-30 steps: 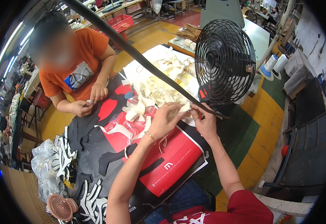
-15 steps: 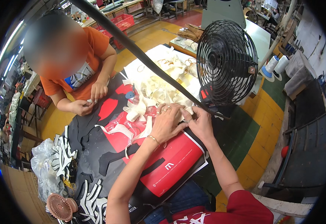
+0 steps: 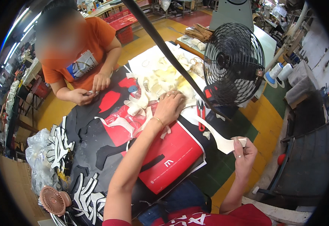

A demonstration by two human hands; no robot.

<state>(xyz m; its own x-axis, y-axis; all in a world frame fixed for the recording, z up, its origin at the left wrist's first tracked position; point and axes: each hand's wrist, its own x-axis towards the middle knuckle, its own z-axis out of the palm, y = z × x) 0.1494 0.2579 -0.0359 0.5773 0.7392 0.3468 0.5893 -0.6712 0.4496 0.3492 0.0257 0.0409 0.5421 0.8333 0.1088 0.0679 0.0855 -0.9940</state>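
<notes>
My right hand is out to the right of the table, pinching one wide end of a curved cream fabric piece. The narrow end of that piece stretches back toward the table. My left hand lies on the near side of a loose pile of cream cut pieces. Its fingers are bent and close together, and their tips are hidden among the pieces. Red-handled scissors lie right of the pile. Under my left forearm is a red printed sheet.
A black fan stands at the far right, and a dark bar crosses above the pile. Across the table, a person in orange handles something small. White-edged strips, a small pink fan and a plastic bag sit at the left.
My right hand has left the pile and swung right and nearer me, drawing out a cream piece. The scissors now show. My left hand stays at the pile.
</notes>
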